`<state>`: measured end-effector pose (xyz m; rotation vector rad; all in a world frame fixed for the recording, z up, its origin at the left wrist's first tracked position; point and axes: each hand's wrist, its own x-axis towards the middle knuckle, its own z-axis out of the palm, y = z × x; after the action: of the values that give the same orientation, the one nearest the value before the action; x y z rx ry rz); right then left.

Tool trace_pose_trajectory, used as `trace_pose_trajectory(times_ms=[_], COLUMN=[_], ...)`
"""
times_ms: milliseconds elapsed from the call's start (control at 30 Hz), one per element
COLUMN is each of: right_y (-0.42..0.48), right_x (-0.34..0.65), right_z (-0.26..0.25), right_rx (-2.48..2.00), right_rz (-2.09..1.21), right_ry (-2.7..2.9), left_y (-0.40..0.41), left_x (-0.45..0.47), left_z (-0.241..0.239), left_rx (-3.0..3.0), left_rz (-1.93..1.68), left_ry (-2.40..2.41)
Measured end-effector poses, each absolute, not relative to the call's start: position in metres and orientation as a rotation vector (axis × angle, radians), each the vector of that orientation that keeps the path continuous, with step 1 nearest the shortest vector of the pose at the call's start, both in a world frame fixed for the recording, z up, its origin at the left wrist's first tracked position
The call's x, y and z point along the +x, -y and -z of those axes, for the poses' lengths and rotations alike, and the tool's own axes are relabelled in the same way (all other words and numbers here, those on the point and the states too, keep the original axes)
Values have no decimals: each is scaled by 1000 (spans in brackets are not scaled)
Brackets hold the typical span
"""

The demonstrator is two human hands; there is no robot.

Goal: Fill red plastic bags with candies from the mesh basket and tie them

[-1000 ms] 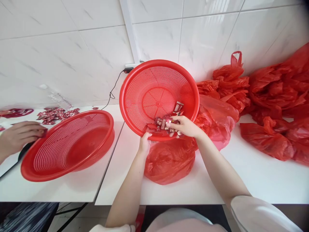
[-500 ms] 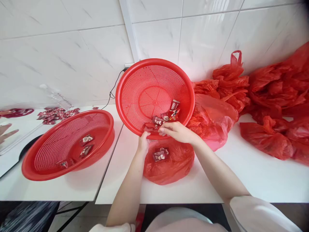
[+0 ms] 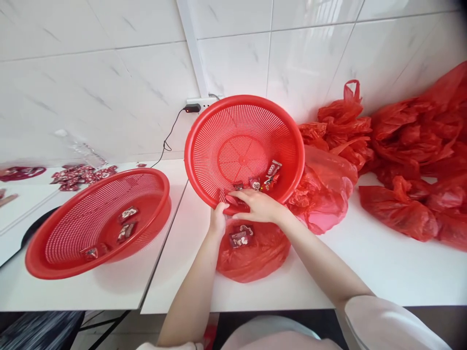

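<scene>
A red perforated plastic basket [image 3: 242, 121] is tilted toward me, with several small dark-red wrapped packets [image 3: 254, 183] lying low in it. At its near rim my left hand [image 3: 219, 218] is closed, thumb over the edge and other fingers hidden beneath. My right hand [image 3: 259, 206] reaches over that rim from the right, fingers stretched over the packets and thumb apart; fingertips are partly hidden. Directly below, a red plastic bag [image 3: 255, 257] lies on the table with a few similar packets [image 3: 241, 236] on top or inside; I cannot tell which.
On the left stands a second red basket [image 3: 76, 223] holding several packets. Behind it is a packet pile [image 3: 78, 176]. Filled red bags [image 3: 412, 121] crowd the right side. A plug [image 3: 192, 108] with a black cable is at the wall. Another person's hand [image 3: 7, 198] shows far left.
The basket in my left hand has shifted slightly right and down in view. My right hand has moved left across the near packets, its fingers spreading. The other person's hand has drawn back leftward.
</scene>
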<state>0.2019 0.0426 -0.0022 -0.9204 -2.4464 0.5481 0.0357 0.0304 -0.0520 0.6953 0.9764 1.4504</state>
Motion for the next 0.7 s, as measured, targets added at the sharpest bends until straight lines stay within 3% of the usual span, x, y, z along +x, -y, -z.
trace_pose_trajectory(times_ms=[300, 600, 700], right_y=[-42, -51, -59], right_x=[197, 199, 201], right_z=[2, 7, 12], right_rx=[-802, -982, -920], right_rz=[-489, -870, -1135], right_ry=[2331, 1724, 1494], left_y=[-32, -30, -30], left_x=[32, 32, 33], left_z=[46, 42, 43], left_rx=[646, 679, 654], left_rz=[-1445, -1397, -1417], left_ry=[-1023, -973, -957])
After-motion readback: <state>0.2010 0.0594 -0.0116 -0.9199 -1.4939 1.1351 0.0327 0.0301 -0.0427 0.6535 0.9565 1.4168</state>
